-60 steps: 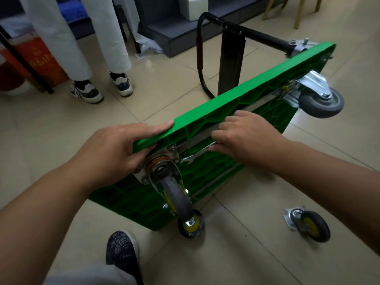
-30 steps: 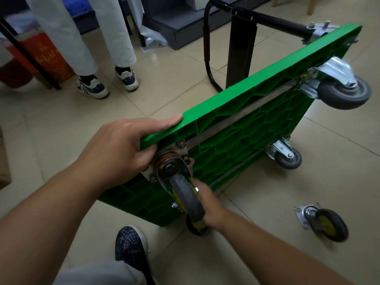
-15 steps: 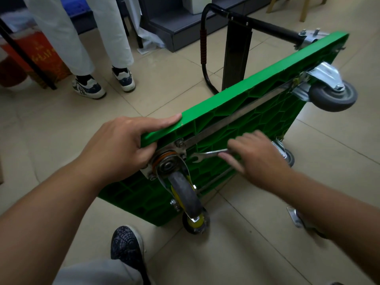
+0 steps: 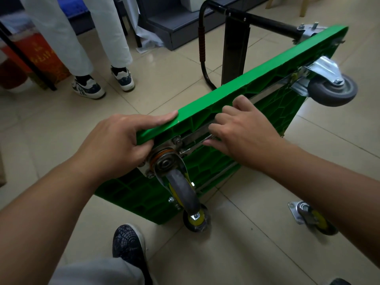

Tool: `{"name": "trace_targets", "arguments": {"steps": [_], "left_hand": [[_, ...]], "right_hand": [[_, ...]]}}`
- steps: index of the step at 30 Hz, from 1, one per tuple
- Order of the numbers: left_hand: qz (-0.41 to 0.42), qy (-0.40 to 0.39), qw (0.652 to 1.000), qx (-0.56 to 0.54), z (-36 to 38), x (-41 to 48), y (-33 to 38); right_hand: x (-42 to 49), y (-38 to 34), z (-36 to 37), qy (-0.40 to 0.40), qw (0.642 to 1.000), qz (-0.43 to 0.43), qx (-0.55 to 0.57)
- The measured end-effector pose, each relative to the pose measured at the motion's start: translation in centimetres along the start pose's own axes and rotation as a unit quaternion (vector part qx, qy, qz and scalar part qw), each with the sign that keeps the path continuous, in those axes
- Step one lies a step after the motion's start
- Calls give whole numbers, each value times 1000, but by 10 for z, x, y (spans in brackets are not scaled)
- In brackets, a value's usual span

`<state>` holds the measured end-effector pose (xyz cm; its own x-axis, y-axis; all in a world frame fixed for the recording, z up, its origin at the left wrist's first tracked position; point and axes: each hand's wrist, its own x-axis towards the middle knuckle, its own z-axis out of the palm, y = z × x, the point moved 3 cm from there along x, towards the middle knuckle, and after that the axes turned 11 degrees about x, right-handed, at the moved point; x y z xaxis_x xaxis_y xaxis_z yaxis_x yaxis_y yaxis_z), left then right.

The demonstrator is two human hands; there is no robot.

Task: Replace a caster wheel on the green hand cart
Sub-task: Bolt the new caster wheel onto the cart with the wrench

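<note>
- Right now the green hand cart [image 4: 267, 75] stands tipped up on its long side on the floor [image 4: 61, 130]. Its underside faces me and its black handle [image 4: 267, 22] sticks out at the back.
- My left hand [image 4: 121, 140] grips the top edge at the near corner, with fingers flat on top and thumb tucked under. It holds the cart up.
- My right hand [image 4: 240, 132] has its fingers curled round a thin silver wrench [image 4: 195, 146]. The wrench's head sits at a bolt on the plate of the near caster wheel [image 4: 183, 190].
- I think I am working on the bolts that hold this wheel on.
- The wrench could slip off the bolt if it does not sit square. Then my knuckles would bang into the green ribs or the metal strip [image 4: 193, 135] just above.
- The cart could slide or fall over if my left hand lets go. It rests on a thin edge, and the lower wheel [image 4: 196, 220] with the yellow middle touches the floor and can roll.
- If the last bolt comes out, the wheel could drop. My shoe [image 4: 127, 241] is right below it.
- The wheel's fork and the strip crowd the bolts, so I judge there is little room to swing the wrench.
- A loose caster [image 4: 312, 219] lies on the floor under my right arm. I could kick it or step on it.
- Another person's shoes [image 4: 88, 87] are near, across from the cart, beside a red box [image 4: 41, 56].
- A big grey wheel [image 4: 333, 89] sticks out at the far top corner.
</note>
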<state>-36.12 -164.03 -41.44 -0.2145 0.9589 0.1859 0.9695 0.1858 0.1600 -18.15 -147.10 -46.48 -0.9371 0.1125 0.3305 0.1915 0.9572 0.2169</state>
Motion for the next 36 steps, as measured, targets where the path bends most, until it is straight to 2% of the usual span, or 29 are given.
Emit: {"name": "trace_targets", "arguments": {"steps": [3, 7, 9, 11, 12, 13, 14, 15, 16, 17, 18, 19, 20, 21, 24, 25, 27, 29, 32, 36], "left_hand": [[2, 0, 1000, -6, 1, 1, -1], [8, -6, 1000, -25, 4, 2, -6], [6, -9, 1000, -25, 4, 3, -6], [3, -11, 1000, -21, 4, 3, -6], [2, -9, 1000, -16, 4, 3, -7], [1, -8, 1000, -11, 4, 3, -7], [0, -4, 1000, -10, 3, 4, -8], [0, -1, 1000, -10, 3, 3, -7], [2, 1, 1000, -9, 3, 3, -7], [4, 1, 1000, -9, 3, 2, -6], [2, 1, 1000, -11, 3, 2, -6], [0, 0, 1000, -14, 3, 3, -6], [-1, -3, 1000, -17, 3, 3, -6], [0, -6, 1000, -21, 4, 3, -7], [1, -6, 1000, -29, 5, 4, -9], [2, -8, 1000, -25, 5, 4, -9], [1, -7, 1000, -15, 5, 4, -9], [-3, -2, 1000, -11, 4, 3, -8], [-11, -6, 1000, -9, 4, 3, -6], [-14, -8, 1000, -10, 4, 3, -8]], "right_hand": [[2, -1, 11, -3, 1000, 11, -1], [-8, -4, 34, -34, 996, 67, 39], [-18, -16, 48, -60, 987, 116, 99], [-26, -36, 65, -90, 962, 174, 191], [-29, -45, 75, -116, 939, 207, 249], [-33, -57, 89, -140, 900, 249, 329], [-35, -71, 103, -154, 838, 291, 434], [-35, -88, 112, -154, 762, 322, 541], [-35, -105, 121, -145, 697, 329, 620], [-36, -121, 129, -136, 658, 320, 668], [-39, -133, 136, -123, 635, 314, 695], [-44, -138, 140, -107, 627, 321, 701], [-51, -134, 142, -84, 634, 336, 691], [-60, -124, 144, -54, 665, 347, 659], [-91, -68, 137, -1, 839, 297, 455], [-96, -47, 129, -9, 885, 265, 382], [-88, -12, 109, -5, 944, 199, 262], [-63, 9, 72, 41, 976, 115, 180], [-25, 20, 24, 95, 991, -16, 96], [-1, 19, 2, 103, 992, -58, 42]]}}
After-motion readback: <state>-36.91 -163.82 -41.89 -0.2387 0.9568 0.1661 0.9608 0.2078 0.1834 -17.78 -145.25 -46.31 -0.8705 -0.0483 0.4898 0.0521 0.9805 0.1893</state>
